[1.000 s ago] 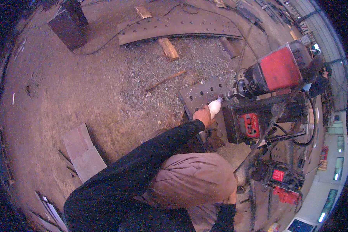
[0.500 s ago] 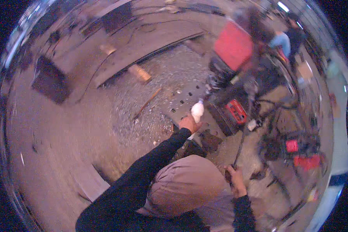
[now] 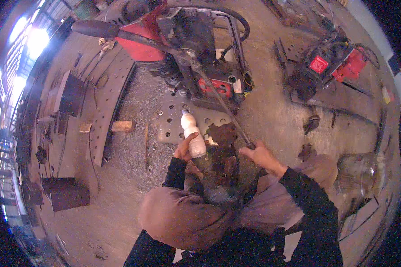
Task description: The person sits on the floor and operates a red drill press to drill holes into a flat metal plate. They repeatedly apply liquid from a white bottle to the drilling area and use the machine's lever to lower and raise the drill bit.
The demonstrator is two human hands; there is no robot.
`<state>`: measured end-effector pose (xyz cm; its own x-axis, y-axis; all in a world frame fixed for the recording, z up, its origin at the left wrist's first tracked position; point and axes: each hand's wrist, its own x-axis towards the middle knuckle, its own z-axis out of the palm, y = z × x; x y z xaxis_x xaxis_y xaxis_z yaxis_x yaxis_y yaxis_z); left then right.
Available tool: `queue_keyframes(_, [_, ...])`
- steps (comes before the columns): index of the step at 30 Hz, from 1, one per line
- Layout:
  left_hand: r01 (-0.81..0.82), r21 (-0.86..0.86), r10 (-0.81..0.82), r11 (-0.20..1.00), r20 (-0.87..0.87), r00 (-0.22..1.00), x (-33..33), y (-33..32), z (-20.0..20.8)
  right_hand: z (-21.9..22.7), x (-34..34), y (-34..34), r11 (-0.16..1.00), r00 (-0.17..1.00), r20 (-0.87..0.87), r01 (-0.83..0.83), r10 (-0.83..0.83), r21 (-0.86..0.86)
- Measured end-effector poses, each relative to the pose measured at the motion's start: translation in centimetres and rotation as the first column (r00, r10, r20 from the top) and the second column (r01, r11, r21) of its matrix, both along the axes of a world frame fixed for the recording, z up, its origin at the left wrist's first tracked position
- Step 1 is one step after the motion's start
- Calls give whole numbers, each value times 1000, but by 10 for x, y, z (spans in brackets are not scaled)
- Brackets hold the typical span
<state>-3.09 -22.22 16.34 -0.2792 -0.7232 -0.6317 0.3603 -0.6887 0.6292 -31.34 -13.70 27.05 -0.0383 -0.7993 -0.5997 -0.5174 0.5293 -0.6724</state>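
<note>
My left hand [image 3: 182,150] is wrapped round the lower part of a plastic bottle [image 3: 190,123] of whitish liquid. The bottle stands out tilted, its neck pointing away toward a red and black machine [image 3: 214,89]. In my right hand [image 3: 265,158] is the near end of a long dark lever [image 3: 225,108], which runs up and left to the machine. Beneath the bottle's neck lies a grey metal plate [image 3: 167,121] with a row of round holes. Just in front of my knees is a dark stained patch.
Metal shavings cover the floor left of the plate. Farther left, a long perforated steel beam [image 3: 112,113] rests over a wooden block [image 3: 123,127], near dark steel boxes [image 3: 66,194]. A second red machine [image 3: 318,64] stands at the far right, with a translucent container [image 3: 356,171] nearer me.
My view has turned, so the machine and floor things sit farther left in it. Both hands keep their holds; my right hand and the lever's end are now farther forward in view.
</note>
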Motion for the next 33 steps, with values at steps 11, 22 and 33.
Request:
queue_keyframes(11, [-210, -65, 204, 975, -88, 975, 53, -11, -57, -12, 45, -10, 979, 976, 86, 202, -200, -17])
queue_keyframes(22, [-133, -48, 114, 990, -281, 953, 34, -14, -36, -143, 80, -35, 953, 962, 133, 257, -237, -162])
queue_keyframes(33, [157, -228, 25, 961, 637, 771, 53, -44, -43, -49, 81, -22, 977, 976, 129, 190, -178, -95])
